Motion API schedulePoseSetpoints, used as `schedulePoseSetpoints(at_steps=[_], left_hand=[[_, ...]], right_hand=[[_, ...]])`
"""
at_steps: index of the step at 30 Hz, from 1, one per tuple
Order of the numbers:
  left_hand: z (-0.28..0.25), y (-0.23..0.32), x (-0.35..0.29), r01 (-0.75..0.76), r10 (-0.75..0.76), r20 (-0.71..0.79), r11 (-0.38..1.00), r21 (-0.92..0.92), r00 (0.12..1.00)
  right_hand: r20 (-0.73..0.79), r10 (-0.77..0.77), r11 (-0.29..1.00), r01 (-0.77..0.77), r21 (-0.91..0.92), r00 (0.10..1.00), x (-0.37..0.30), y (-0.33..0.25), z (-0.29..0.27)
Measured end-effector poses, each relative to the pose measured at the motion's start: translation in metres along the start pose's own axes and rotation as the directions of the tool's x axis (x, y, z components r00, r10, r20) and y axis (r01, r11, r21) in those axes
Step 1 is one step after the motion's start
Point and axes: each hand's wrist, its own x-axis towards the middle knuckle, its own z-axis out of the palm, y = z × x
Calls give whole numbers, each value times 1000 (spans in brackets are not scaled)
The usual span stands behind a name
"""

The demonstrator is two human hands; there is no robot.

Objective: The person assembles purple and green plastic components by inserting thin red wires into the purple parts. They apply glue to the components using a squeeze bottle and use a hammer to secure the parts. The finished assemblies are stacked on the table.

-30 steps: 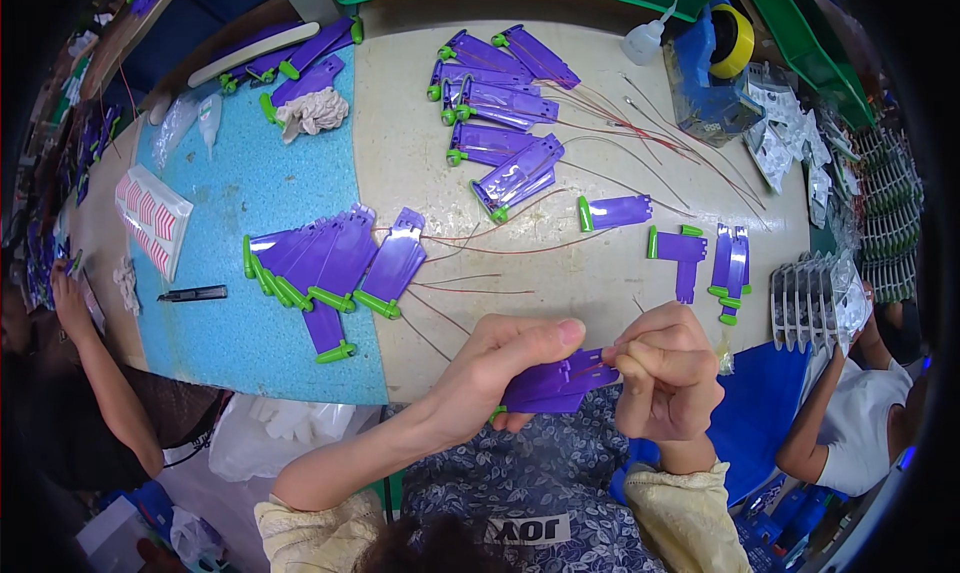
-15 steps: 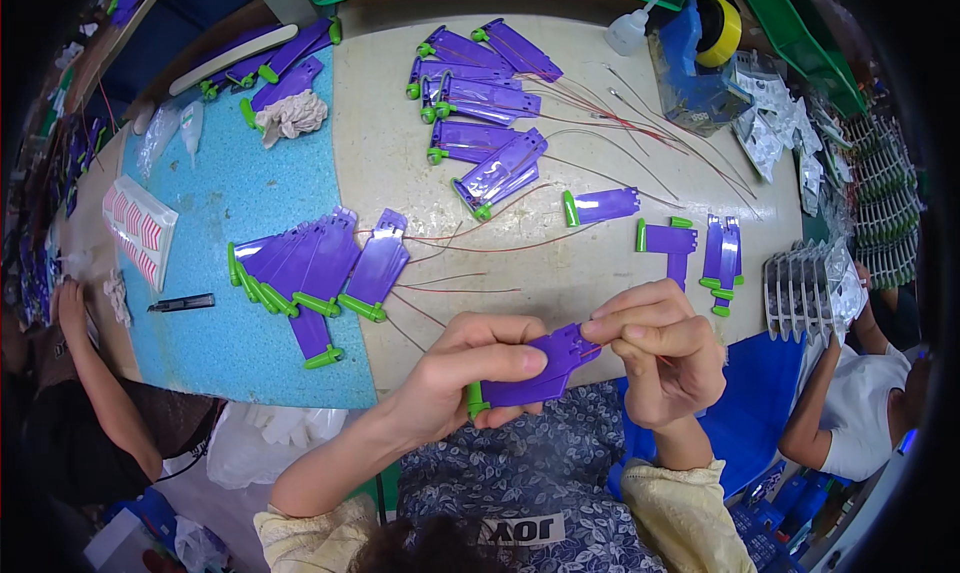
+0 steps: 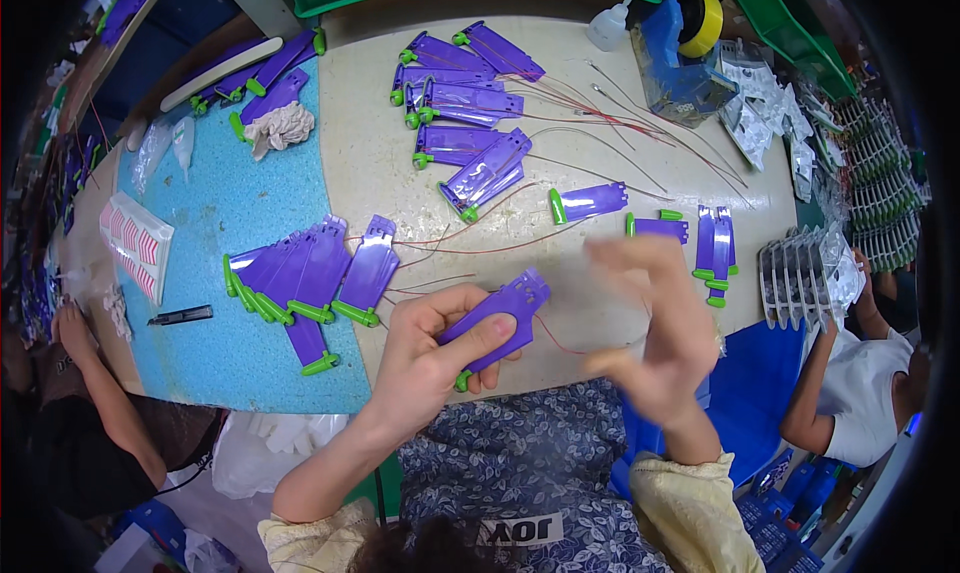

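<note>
Head view, seen from my remote seat. Left hand (image 3: 425,348): closed on a purple panel (image 3: 512,311), thumb on top; the panel is tilted over the near part of the table (image 3: 450,258), notched end toward the upper right, green end piece (image 3: 463,381) at lower left. Right hand (image 3: 675,328): blurred, open, thumb and fingers well apart. Red wire (image 3: 556,343): running from near the panel's notched end toward the right thumb; I cannot tell whether they touch. Fanned panels (image 3: 305,263): overlapping, left of the hands, partly on a blue mat (image 3: 250,188). Upper group of panels (image 3: 470,103): green-ended, wires trailing right. Dark cutter (image 3: 181,315): flat on the mat. Tape dispenser (image 3: 665,78): far right, yellow roll, white bottle (image 3: 607,28) just beside.
</note>
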Motion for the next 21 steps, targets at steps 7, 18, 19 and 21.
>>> schedulePoseSetpoints(at_steps=[7,18,19,21], left_hand=[[5,4,-6,36,-33,-100,999,29,994],[-2,1,-4,67,-68,-73,998,-22,995],[-4,0,-5,48,-43,-98,998,49,994],[-5,-6,-7,15,13,-142,981,192,990]], right_hand=[[31,156,953,-142,-266,987,10,53,-8],[180,286,896,-197,-397,941,35,82,-10],[178,285,910,-208,-358,942,37,82,-11],[174,282,933,-228,-278,943,41,80,-13]])
